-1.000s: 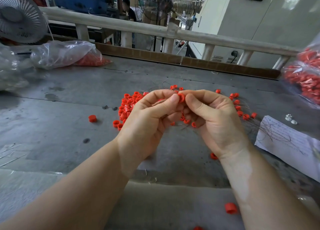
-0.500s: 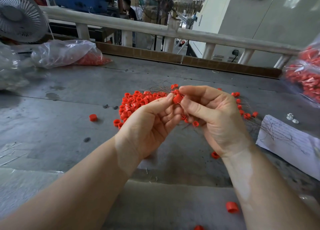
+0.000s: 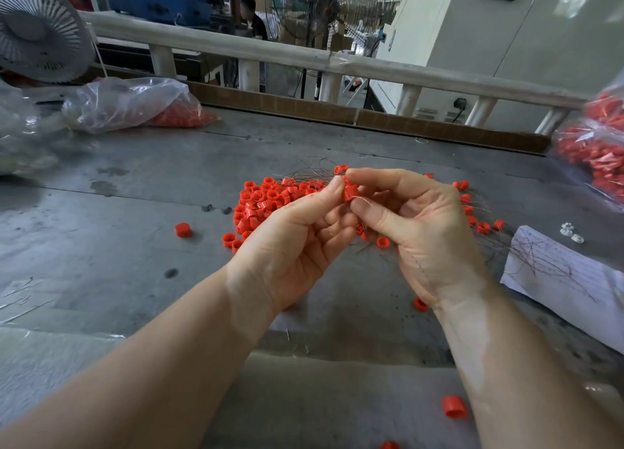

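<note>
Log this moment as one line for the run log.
left hand: pinches red cap | right hand: pinches same cap | red cap pile: behind hands on metal table

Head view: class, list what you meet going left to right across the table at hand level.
Lone red cap → left hand → pinched red cap → right hand → sheet of paper.

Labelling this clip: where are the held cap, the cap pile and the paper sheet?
held cap (image 3: 351,192), head view, side wall.
cap pile (image 3: 266,198), head view, heap's middle.
paper sheet (image 3: 553,276), head view, written face.
</note>
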